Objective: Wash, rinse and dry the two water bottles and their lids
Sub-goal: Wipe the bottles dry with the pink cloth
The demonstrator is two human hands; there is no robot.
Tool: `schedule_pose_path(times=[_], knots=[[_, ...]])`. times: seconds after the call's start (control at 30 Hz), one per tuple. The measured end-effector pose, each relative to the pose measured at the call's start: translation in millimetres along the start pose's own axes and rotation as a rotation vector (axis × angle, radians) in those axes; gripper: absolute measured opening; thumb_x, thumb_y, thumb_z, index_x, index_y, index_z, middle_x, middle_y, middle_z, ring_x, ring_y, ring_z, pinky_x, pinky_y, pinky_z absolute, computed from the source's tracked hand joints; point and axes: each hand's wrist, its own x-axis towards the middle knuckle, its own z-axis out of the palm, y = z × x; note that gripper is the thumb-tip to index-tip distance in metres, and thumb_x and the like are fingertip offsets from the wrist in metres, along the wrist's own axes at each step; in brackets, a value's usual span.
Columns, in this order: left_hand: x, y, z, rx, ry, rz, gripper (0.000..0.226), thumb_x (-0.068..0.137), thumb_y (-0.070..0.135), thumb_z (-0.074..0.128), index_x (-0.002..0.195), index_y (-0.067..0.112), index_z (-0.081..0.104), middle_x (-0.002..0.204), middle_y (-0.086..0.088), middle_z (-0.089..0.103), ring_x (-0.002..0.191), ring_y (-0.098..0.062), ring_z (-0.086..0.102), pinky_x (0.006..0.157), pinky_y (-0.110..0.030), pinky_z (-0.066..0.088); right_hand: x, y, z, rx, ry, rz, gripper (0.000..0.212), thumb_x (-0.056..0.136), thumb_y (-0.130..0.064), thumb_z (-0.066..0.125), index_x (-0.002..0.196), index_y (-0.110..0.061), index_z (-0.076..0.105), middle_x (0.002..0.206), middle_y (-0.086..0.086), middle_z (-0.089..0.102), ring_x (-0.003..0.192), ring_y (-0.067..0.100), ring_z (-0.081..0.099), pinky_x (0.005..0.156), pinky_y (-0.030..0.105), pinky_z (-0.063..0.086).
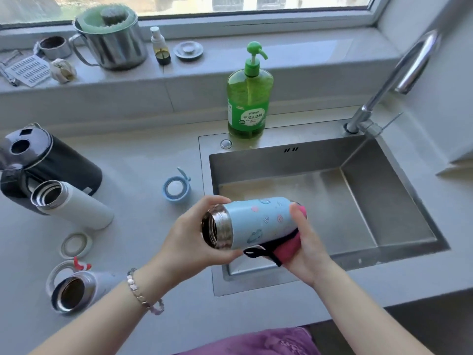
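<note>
Blue bottle lies horiz. over sink front-left edge, mouth left; left hand grips neck, right hand grips pink cloth round base.

The blue bottle has a smooth matt painted coat and a bare, shiny steel neck; the cloth is soft, fuzzy pink fabric with a dark woven edge. The sink is brushed steel with a dull sheen, the tap polished chrome, the counter smooth matt grey. The soap bottle is glossy see-through green plastic, the white bottle matt with a bright steel rim, the blue lid smooth plastic.
</note>
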Motion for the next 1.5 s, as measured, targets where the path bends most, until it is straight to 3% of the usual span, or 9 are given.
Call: schedule_pose_path(times=[0.13, 0.23, 0.4, 0.63, 0.87, 1.0, 1.13, 1.27, 1.5], knots=[[10, -12, 16, 0.042, -0.088, -0.039, 0.074, 0.051, 0.029, 0.085, 0.109, 0.054, 0.046, 0.110, 0.025, 0.057, 0.104, 0.003, 0.054, 0.089, -0.014, 0.042, 2, -20, -8, -0.177, 0.221, -0.196, 0.068, 0.055, -0.040, 0.079, 0.113, -0.013, 0.057, 0.103, 0.018, 0.061, 0.086, 0.034, 0.061, 0.076, 0.065, 0.048], [12, -26, 15, 0.140, -0.089, -0.064, 0.062, 0.068, 0.021, 0.081, 0.110, 0.049, 0.045, 0.118, 0.027, 0.050, 0.110, 0.011, 0.047, 0.091, -0.007, 0.033, 1, -41, -5, -0.444, 0.317, -0.449, 0.045, 0.066, -0.024, 0.077, 0.107, -0.025, 0.057, 0.097, 0.005, 0.060, 0.075, 0.026, 0.062, 0.056, 0.045, 0.054], [-3, -56, 4, 0.076, -0.031, -0.274, 0.024, 0.080, 0.014, 0.071, 0.085, 0.034, 0.057, 0.093, 0.012, 0.064, 0.087, -0.002, 0.062, 0.083, -0.025, 0.049, 18, -60, -8, -0.936, 0.425, -0.610, 0.054, 0.063, -0.021, 0.084, 0.107, -0.041, 0.060, 0.099, -0.034, 0.060, 0.096, 0.000, 0.059, 0.086, 0.029, 0.052], [-21, -81, -1, 0.024, -0.042, -0.381, 0.016, 0.083, 0.015, 0.068, 0.083, 0.029, 0.060, 0.092, 0.005, 0.066, 0.086, -0.009, 0.065, 0.084, -0.029, 0.053, 32, -61, 5, -1.299, 0.391, -0.665, 0.056, 0.056, -0.035, 0.081, 0.106, -0.043, 0.058, 0.118, -0.006, 0.059, 0.101, 0.008, 0.055, 0.084, 0.022, 0.043], [-17, -76, 1, 0.009, -0.049, -0.382, 0.015, 0.084, 0.015, 0.066, 0.084, 0.028, 0.060, 0.095, 0.002, 0.066, 0.086, -0.009, 0.065, 0.081, -0.028, 0.052, 18, -65, 4, -1.300, 0.415, -0.688, 0.056, 0.059, -0.031, 0.081, 0.110, -0.041, 0.057, 0.119, -0.007, 0.057, 0.102, 0.007, 0.054, 0.086, 0.023, 0.045], [-10, -60, 3, -0.017, -0.059, -0.365, 0.024, 0.081, 0.018, 0.070, 0.092, 0.035, 0.056, 0.104, 0.003, 0.063, 0.091, -0.006, 0.063, 0.077, -0.024, 0.051, 4, -63, 3, -1.030, 0.422, -0.644, 0.050, 0.065, -0.017, 0.082, 0.104, -0.038, 0.060, 0.108, -0.031, 0.058, 0.098, 0.002, 0.058, 0.082, 0.034, 0.054], [-2, -38, 7, -0.266, -0.054, -0.380, 0.063, 0.070, 0.030, 0.080, 0.123, 0.040, 0.047, 0.122, 0.007, 0.055, 0.101, -0.010, 0.063, 0.079, -0.023, 0.051, -3, -48, 7, -0.534, 0.338, -0.426, 0.049, 0.067, -0.023, 0.078, 0.112, -0.019, 0.059, 0.102, 0.004, 0.061, 0.076, 0.020, 0.062, 0.048, 0.036, 0.054], [-5, -21, 4, -0.630, -0.103, -0.369, 0.081, 0.047, 0.034, 0.081, 0.122, 0.043, 0.051, 0.117, -0.004, 0.061, 0.096, -0.021, 0.068, 0.078, -0.038, 0.057, 0, -22, 12, -0.217, 0.212, -0.229, 0.057, 0.058, -0.038, 0.076, 0.109, -0.016, 0.062, 0.103, 0.012, 0.064, 0.089, 0.026, 0.064, 0.076, 0.044, 0.056], [-16, -13, -9, -0.635, 0.105, -0.322, 0.061, 0.043, 0.019, 0.080, 0.100, 0.030, 0.062, 0.093, -0.008, 0.066, 0.075, -0.021, 0.070, 0.061, -0.033, 0.057, -5, 7, 34, -0.872, 0.277, -0.660, 0.049, 0.079, -0.058, 0.044, 0.125, -0.043, 0.049, 0.134, -0.027, 0.045, 0.118, 0.014, 0.052, 0.090, 0.052, 0.050]])
